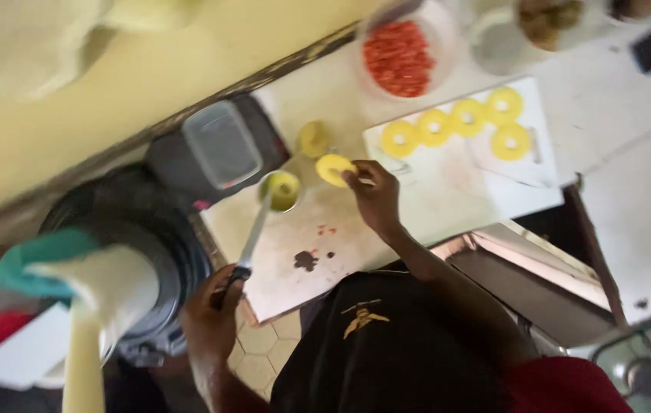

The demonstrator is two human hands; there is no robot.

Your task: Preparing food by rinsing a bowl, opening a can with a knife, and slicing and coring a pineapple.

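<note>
Head view tilts hard, so I see a pale worktop [302,237] with dark red spots running along a yellow wall [73,99]. My left hand [211,317] is closed around a corer's handle [253,241], its ring end beside the right hand [375,195], which pinches a pineapple ring [333,168]. Five more rings lie on a white cutting board [494,183] nearby.

Left hand [214,310] grips a long-handled corer tool [253,241] with a pineapple piece [281,189] stuck on its end, right hand [375,195] pinches a yellow pineapple ring [335,168]. Five more rings [454,126] sit on the white cutting board [486,180], and a bowl of red bits [398,57] is just past it.
</note>
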